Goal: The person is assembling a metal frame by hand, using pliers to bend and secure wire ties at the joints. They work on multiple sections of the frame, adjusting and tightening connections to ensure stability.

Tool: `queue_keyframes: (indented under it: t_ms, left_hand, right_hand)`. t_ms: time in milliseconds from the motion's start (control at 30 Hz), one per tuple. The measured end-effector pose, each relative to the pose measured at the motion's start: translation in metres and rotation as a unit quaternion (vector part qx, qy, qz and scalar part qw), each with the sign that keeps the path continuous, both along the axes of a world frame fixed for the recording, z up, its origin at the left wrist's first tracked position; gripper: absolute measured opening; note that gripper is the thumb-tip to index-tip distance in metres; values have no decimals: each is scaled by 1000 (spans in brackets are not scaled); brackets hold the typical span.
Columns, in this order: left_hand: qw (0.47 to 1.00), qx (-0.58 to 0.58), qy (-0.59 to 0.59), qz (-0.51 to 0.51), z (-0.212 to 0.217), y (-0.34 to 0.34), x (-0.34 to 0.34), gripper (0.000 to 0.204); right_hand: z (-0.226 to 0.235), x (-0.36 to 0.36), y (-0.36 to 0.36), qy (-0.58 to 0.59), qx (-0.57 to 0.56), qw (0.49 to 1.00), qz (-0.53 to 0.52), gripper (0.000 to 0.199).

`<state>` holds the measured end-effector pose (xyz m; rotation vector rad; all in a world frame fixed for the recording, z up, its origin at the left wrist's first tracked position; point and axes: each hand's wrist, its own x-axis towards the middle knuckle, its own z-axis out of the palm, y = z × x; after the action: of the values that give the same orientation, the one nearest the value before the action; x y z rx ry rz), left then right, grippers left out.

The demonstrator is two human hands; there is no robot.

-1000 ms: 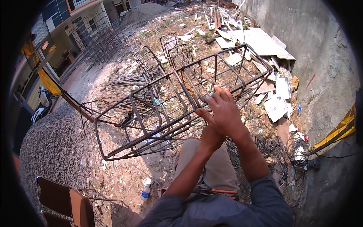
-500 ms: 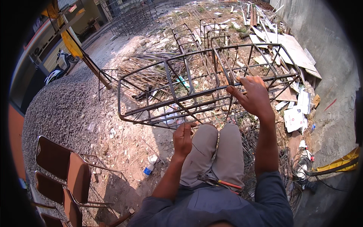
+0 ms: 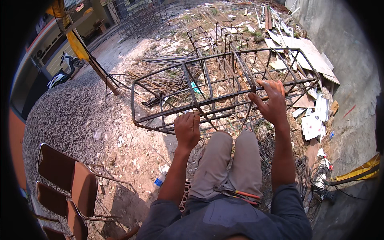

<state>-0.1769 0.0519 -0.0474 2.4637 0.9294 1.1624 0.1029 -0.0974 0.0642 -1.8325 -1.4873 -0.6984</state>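
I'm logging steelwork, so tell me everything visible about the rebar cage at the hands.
The rebar cage is a long, open, boxy frame of dark, steel-looking bars: lengthwise rods joined by bent, rounded hoops. It stretches crosswise ahead of the knees, its right end farther away. The right hand rests on a near bar; the left hand is closed at its near side, grip unclear.

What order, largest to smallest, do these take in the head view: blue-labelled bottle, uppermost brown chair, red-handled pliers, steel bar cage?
Steel bar cage
Uppermost brown chair
Red-handled pliers
Blue-labelled bottle
The pliers lie nearer the camera, so true sizes may differ.
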Motion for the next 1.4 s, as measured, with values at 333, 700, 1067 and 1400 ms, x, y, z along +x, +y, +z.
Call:
queue_keyframes:
  t_ms: [333, 700, 1067, 1400]
  left_hand:
    - [997, -29, -49, -55, 4, 10, -1, 35]
    - [991, -91, -39, -93, 4, 18, -9, 38]
    - [991, -36, -42, -119, 16, 24, -12, 48]
    - [997, -33, -28, -59, 9, 28, -1, 29]
  right_hand:
    - [-114, -159, 26, 373, -80, 906, 185, 36]
    - [-161, -193, 78, 632, 8, 721, 282, 17]
    - [-151, -203, -10, 720, 19, 667, 189, 16]
    - [-175, -191, -9, 745, -133, 643, 118, 17]
